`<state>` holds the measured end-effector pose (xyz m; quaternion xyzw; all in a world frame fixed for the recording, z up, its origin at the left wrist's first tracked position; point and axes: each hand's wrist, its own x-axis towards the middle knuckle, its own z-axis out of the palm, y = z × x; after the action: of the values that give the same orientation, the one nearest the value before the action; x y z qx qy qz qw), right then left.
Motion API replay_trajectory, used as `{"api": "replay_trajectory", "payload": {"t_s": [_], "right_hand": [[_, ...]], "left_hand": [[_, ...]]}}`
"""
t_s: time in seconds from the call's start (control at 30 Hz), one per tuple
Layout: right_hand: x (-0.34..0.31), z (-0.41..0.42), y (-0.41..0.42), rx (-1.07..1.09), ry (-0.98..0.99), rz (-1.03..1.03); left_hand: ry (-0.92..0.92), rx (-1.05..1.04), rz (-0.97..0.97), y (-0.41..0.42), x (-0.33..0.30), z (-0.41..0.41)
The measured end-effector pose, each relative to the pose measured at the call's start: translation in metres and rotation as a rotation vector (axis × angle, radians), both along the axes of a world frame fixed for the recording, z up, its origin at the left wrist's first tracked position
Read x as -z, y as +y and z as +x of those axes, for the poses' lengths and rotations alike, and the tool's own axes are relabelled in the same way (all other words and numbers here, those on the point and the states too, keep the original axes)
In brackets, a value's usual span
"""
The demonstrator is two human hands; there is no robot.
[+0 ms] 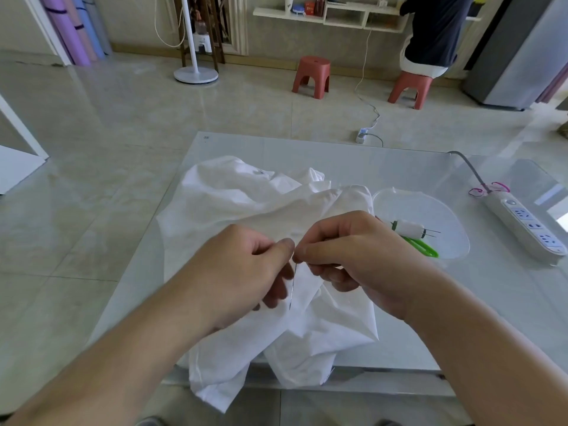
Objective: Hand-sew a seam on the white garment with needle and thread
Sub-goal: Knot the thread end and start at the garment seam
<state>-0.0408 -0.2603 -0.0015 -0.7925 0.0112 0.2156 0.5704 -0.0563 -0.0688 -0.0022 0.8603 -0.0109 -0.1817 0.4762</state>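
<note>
Under your hands the white garment (pixel 246 204) is thin matt cloth, soft and creased, with no sheen. The needle (pixel 291 287) you pinch is bare metal, slim and smooth, catching a dull glint. The surface (pixel 384 161) is glass, glossy and see-through, so the floor shows beneath it. On your right the shallow dish (pixel 442 210) is clear smooth plastic; in it the spool (pixel 408 228) looks wound with matt white thread, and the green tool (pixel 422 247) is shiny plastic. Further right the power strip (pixel 528 229) is smooth white plastic. The floor (pixel 123 112) is polished tile, strongly reflective. The two far stools (pixel 311 75) are matt reddish plastic.
</note>
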Motion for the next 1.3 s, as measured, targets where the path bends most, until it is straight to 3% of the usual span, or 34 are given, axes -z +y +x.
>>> {"api": "replay_trajectory", "payload": {"t_s": [0.27, 0.73, 1.3], "right_hand": [[0.003, 0.001, 0.002, 0.012, -0.059, -0.018], [0.005, 0.001, 0.000, 0.002, -0.087, -0.017], [0.006, 0.004, 0.001, 0.132, -0.009, 0.155]], "left_hand": [[0.104, 0.010, -0.292, 0.000, 0.004, 0.003], [0.089, 0.101, -0.244, 0.003, 0.001, -0.003], [0.062, 0.140, -0.161, 0.006, 0.002, 0.000]]}}
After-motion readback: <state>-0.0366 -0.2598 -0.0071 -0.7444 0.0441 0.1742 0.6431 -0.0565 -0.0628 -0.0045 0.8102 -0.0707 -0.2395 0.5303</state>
